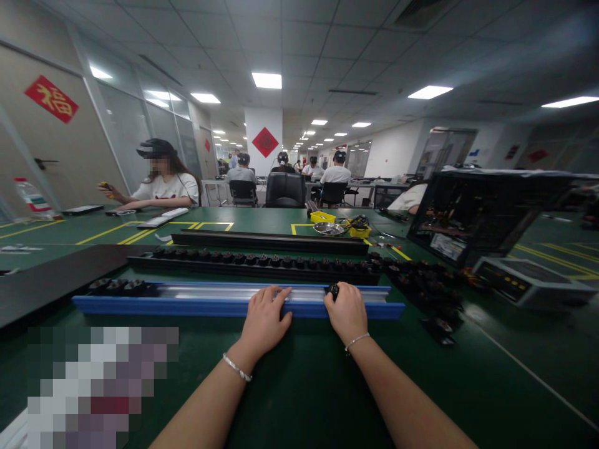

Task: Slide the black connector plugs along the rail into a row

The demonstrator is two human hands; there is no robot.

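Observation:
A long blue channel [187,307] with a shiny metal inside lies crosswise in front of me. Several black socket modules [116,285] sit in its left end. My left hand [265,318] rests on the middle of the channel, its fingers apart and touching the rim, holding nothing. Toward the right end, my right hand [347,310] is closed on a small black socket module [333,290] at the channel's opening; the fingers hide part of it. Just behind lies a black strip [262,262] filled with a row of similar modules.
Loose black modules [421,287] are heaped at the right, beside a metal power supply box [528,284] and an open computer case [482,212]. A black rail [271,242], yellow trays [322,217] and a round metal dish [329,229] stand farther back. Another person [163,184] sits at the far left.

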